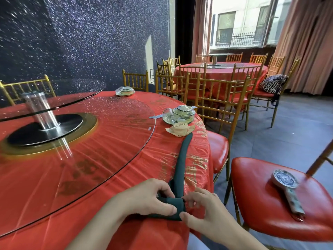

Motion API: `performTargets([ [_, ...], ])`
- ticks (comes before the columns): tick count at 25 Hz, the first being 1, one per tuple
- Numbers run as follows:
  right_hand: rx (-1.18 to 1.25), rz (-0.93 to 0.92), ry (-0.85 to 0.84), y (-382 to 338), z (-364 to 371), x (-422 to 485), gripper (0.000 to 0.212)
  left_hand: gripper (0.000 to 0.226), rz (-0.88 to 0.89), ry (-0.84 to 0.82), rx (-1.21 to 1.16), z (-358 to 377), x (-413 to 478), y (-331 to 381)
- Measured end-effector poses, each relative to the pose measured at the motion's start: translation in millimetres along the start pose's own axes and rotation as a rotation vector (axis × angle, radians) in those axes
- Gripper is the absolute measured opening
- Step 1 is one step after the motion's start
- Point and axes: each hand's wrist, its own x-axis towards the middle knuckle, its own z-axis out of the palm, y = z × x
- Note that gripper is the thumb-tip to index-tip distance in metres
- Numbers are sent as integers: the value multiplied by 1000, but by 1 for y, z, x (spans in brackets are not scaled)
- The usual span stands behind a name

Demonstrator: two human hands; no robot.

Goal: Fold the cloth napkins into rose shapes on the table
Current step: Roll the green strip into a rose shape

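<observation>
ok so the green napkin strip [182,159] is on the bench [126,168], left grip [149,197] curled round its rolled near end, right grip [201,208] pinching the same roll. Beige rose [180,128] at its far tip.

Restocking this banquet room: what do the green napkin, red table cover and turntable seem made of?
The green napkin: matte woven cloth, apparently; it folds softly without shine. The red table cover: probably thin glossy plastic; fine wrinkles and glare. The turntable: likely clear glass; the cover shows through, with reflections.
</observation>
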Motion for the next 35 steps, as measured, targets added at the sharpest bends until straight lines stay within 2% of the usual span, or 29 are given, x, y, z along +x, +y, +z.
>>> performTargets([
  [4,22,14,25,3,2,5,27,60,81,227,384,10,-9,-2],
  [7,51,35,38,3,1,10,25,60,187,334,486,27,-19,-3],
  [10,55,19,64,0,1,10,30,56,171,378,517,32,-14,-9],
  [13,16,-28,61,-2,1,3,46,48,131,304,444,21,-5,-6],
  [17,13,-60,22,-7,1,0,41,33,104,122,254,5,-3,3],
  [19,24,-66,1,-5,1,-1,44,33,68,-9,164,0,-4,7],
  [21,29,-71,16,-1,1,-4,49,38,44,-57,141,-3,-4,8],
  [22,34,-66,34,1,1,-4,52,41,47,-23,161,-2,-4,7],
  [24,55,-54,82,6,3,-3,59,47,101,165,313,4,-7,3],
  [26,67,-48,110,9,4,0,66,51,227,384,469,17,-14,-3],
  [28,62,-37,112,11,4,2,70,54,342,508,549,33,-19,-10],
  [31,42,-48,80,12,-1,8,57,58,365,562,595,45,-17,-20],
  [33,2,-14,121,18,-8,22,36,56,355,546,538,42,-15,-20],
  [35,-106,32,146,25,-14,43,28,54,346,505,517,38,-13,-20],
])
